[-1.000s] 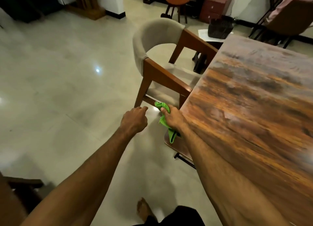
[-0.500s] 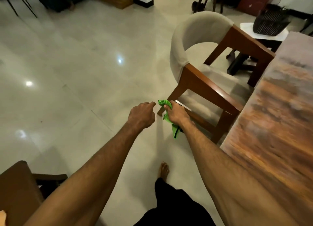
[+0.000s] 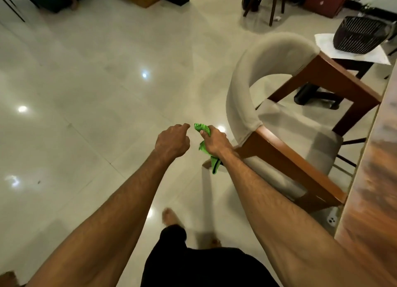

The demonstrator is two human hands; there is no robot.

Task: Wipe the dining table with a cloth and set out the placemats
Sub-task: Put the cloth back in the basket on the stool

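Mid-frame, the right grip [image 3: 214,142] clutches the bunched cloth [image 3: 214,167], tail dangling. The left grip [image 3: 171,142] is curled and empty. The table [image 3: 369,200] lies at the right edge, apart from the cloth. The tail may snag the chair [image 3: 242,97] just beside it.

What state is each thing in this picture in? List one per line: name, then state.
Green cloth: bunched up, held off the table.
Right hand: fingers curled round the cloth.
Left hand: fingers curled, holding nothing.
Wooden dining table: only its edge shows; no placemats seen there.
Beige padded wooden armchair: upright, seat unoccupied, beside the table.
Dark slatted basket: upright on a white sheet.
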